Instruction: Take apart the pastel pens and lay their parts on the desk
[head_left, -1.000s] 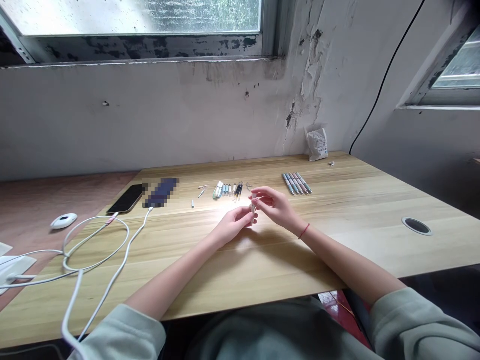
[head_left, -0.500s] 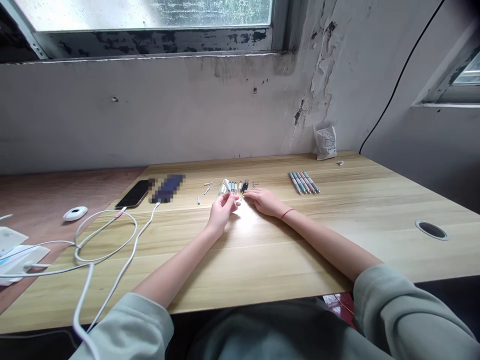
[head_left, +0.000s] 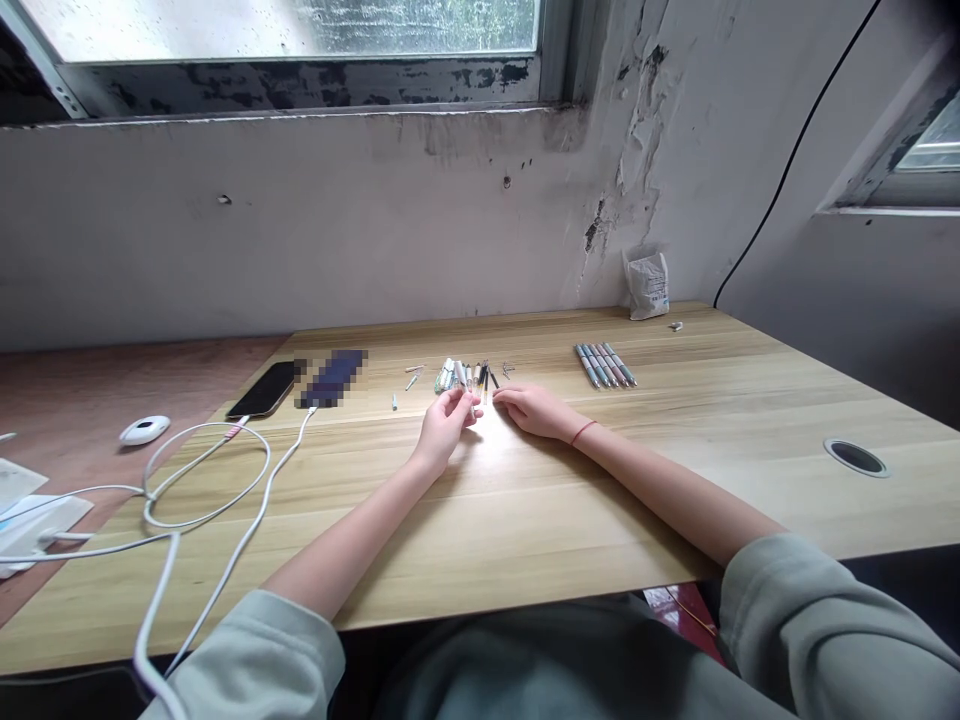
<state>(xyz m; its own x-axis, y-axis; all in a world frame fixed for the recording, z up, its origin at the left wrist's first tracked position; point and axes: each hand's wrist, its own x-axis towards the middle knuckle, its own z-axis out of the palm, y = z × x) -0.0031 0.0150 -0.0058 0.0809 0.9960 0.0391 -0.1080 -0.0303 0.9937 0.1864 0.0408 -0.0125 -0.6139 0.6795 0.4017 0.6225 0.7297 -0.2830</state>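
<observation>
My left hand (head_left: 448,420) is closed on a whitish pen part (head_left: 460,371) that points up and away from its fingertips. To its right, my right hand (head_left: 529,410) rests low on the desk with its fingers together; whether anything small is between them is hidden. Just beyond both hands lie pale pen barrels (head_left: 445,375) and dark refills (head_left: 484,378). Small metal-looking pieces (head_left: 508,370) sit behind my right hand. Several assembled pens (head_left: 605,366) lie side by side farther right.
Left of the pen parts are small loose pieces (head_left: 412,379), a light blue piece (head_left: 394,402), two phones (head_left: 264,389) with white cables (head_left: 262,510), and a white oval device (head_left: 145,430). A white packet (head_left: 647,286) stands by the wall. A round desk hole (head_left: 856,458) is at right.
My right hand has drawn slightly right, away from the dark refills. The pen part in my left hand has tilted a little and shifted right. The whole view has shifted slightly.
</observation>
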